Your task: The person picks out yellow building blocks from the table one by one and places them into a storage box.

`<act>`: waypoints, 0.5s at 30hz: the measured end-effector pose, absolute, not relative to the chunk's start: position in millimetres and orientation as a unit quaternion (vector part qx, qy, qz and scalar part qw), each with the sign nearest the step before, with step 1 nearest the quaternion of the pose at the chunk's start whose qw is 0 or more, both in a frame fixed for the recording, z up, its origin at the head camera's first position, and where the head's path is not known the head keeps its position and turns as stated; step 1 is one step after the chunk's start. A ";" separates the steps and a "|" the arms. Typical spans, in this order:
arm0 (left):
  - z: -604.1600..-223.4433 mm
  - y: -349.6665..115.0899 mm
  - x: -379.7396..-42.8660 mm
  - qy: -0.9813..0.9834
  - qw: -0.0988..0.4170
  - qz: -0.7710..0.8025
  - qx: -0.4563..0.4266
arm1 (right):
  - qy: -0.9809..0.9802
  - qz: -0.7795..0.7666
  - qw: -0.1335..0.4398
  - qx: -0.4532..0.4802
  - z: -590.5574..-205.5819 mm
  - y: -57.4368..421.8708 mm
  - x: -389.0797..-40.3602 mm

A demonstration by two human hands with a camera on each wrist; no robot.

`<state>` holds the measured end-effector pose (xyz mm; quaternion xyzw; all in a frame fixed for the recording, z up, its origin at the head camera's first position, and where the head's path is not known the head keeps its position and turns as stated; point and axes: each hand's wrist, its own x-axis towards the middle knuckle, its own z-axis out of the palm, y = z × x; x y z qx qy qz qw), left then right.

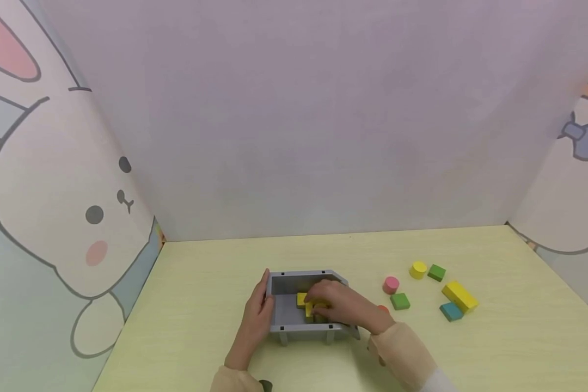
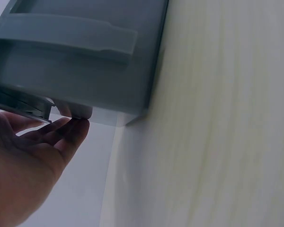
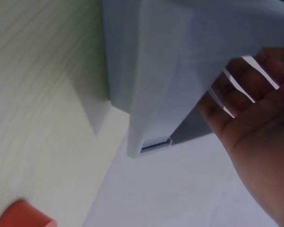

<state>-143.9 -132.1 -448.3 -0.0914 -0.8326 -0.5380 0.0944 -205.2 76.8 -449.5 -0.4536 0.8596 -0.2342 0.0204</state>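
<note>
A grey plastic bin point(image 1: 286, 311) stands on the table, its lower, cut-away end to the right. My left hand point(image 1: 257, 316) grips the bin's left end; in the left wrist view that hand's fingers point(image 2: 71, 135) curl at its rim. Over the right side of the bin reaches my right hand point(image 1: 342, 302), fingers bent down around a yellow block point(image 1: 309, 312) on the floor of the bin. Beside it lies another yellow block point(image 1: 301, 300). The right wrist view shows the right hand point(image 3: 260, 118) past the bin's wall, its fingertips hidden.
To the right lie a pink cylinder point(image 1: 391, 285), a yellow cylinder point(image 1: 418, 269), two green blocks point(image 1: 400, 301), a long yellow block point(image 1: 460, 296) and a blue block point(image 1: 452, 311). A red cylinder point(image 3: 26, 215) is close to the right forearm. A pale wall point(image 1: 323, 136) closes off the table's back edge.
</note>
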 end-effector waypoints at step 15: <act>-449.1 -132.4 -144.5 -0.835 0.083 -0.537 -0.088 | 0.867 -0.253 -0.003 -0.430 -446.9 98.2 -204.0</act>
